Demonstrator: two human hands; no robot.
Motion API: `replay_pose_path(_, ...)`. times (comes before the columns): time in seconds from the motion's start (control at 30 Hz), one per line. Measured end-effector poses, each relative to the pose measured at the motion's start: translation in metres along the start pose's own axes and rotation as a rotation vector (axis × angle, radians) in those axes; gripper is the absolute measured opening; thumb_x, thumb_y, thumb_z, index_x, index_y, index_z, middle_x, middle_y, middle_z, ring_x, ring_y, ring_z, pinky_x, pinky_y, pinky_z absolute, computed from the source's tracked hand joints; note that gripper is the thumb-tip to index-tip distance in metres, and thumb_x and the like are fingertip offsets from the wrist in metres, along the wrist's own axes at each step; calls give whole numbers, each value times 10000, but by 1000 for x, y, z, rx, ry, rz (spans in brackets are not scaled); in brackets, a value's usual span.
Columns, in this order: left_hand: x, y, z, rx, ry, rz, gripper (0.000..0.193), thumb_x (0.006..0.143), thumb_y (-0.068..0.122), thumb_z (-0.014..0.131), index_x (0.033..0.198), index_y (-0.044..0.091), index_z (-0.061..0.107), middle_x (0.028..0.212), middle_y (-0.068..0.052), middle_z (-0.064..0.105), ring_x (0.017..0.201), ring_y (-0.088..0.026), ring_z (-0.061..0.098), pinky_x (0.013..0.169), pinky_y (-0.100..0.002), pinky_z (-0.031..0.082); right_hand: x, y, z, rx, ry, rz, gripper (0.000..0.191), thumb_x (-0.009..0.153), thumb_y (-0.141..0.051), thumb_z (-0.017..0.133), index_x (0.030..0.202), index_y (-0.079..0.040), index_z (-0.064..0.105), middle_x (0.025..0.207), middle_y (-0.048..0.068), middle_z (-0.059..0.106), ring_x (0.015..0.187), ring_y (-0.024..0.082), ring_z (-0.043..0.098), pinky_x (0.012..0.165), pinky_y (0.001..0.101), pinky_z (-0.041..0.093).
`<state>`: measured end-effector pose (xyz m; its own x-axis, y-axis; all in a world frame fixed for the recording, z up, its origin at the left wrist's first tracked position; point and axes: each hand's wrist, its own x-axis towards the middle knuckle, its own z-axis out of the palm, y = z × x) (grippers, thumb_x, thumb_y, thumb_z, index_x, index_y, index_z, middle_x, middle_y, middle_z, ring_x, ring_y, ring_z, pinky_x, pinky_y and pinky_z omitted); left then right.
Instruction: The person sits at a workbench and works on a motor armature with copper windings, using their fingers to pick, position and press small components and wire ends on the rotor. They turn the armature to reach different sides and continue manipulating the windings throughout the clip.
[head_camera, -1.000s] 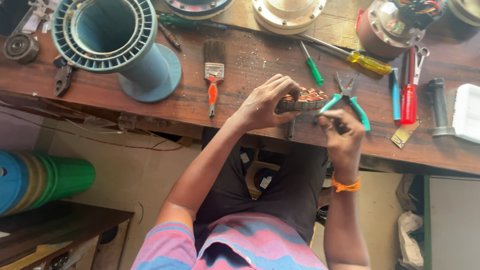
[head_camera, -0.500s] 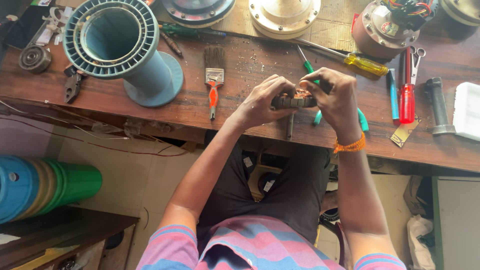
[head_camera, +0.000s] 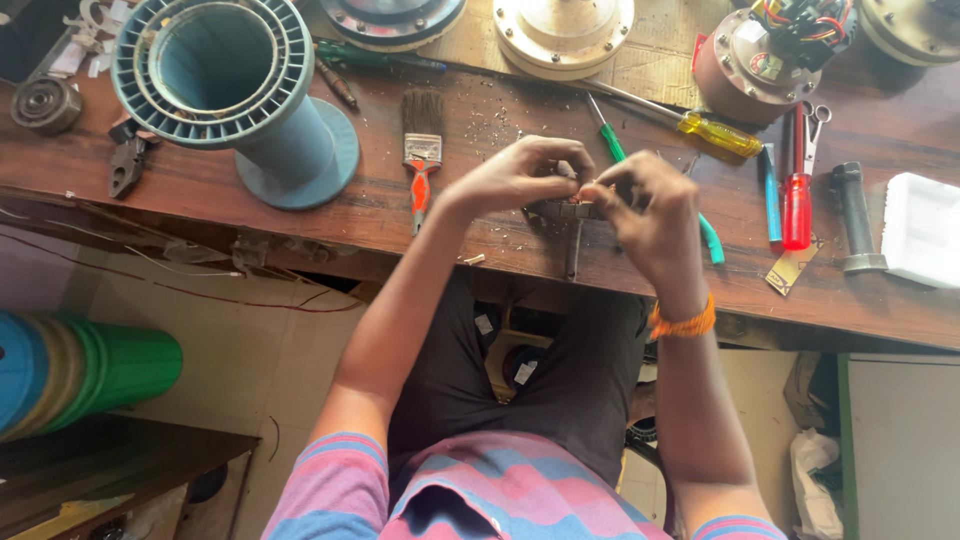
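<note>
At the near edge of the wooden workbench (head_camera: 250, 215), both hands meet over a small dark metal part (head_camera: 562, 211) that rests on the wood. The left hand (head_camera: 515, 177) curls its fingers down onto the top of this part, and the right hand (head_camera: 655, 215) presses its fingertips together against the part's right end — a tight pinch, though what is between the fingertips is too small to tell. An orange bracelet (head_camera: 683, 324) sits on the right wrist.

Just left of the hands lies a paint brush (head_camera: 422, 150) with a red handle. Just behind them lies a green screwdriver (head_camera: 608, 140), and farther right a yellow-handled screwdriver (head_camera: 715, 133) and a red-handled screwdriver (head_camera: 797, 195). At the far left stands a big blue-grey spool (head_camera: 235, 95), with dark pliers (head_camera: 126, 165) beside it. The bench is scratched and dusty — below it shows a pale tiled floor (head_camera: 240, 350).
</note>
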<state>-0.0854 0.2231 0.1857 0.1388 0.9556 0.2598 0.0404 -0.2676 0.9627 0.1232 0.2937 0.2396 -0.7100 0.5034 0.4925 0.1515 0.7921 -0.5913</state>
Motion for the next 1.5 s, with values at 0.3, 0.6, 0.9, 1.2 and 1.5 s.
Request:
replay_pose_path(0.3,0,6,-19,241,-157,84,262,986,237,680,1148,31,687,1073,-48,693,1044,-142,635,948,-324,525,-50,-15,31,93,-4,208,111,931,-90,797,938,-21,711,676,86,579,590,102,468,548,296,381)
replay_pose_path(0.6,-29,20,37,654,229,232,423,838,210,827,1210,95,661,1158,-81,653,1127,-307,645,969,-412,538,-98,37,54,388,177,454,89,993,-36,721,927,-16,664,776,-30,595,702,34,482,607,243,375)
replay_pose_path(0.9,-28,-6,46,779,378,360,446,806,169,878,1214,157,700,1150,-42,659,1081,-258,665,955,-397,572,-51,32,-17,347,98,220,51,1005,-23,752,1034,4,719,929,10,714,850,51,626,750,228,483)
replay_pose_path(1.2,-30,2,52,627,407,320,508,883,235,835,1323,125,605,1257,-42,644,1097,-231,671,978,-387,585,12,18,-5,130,-62,103,48,987,-32,756,1006,1,727,816,86,727,707,73,635,642,267,483)
replay_pose_path(1.5,6,7,39,360,432,-106,413,885,314,738,1211,63,698,964,-57,765,866,-133,728,779,-323,588,26,32,6,54,13,105,191,923,-129,877,966,-11,733,658,84,626,569,96,538,532,300,413)
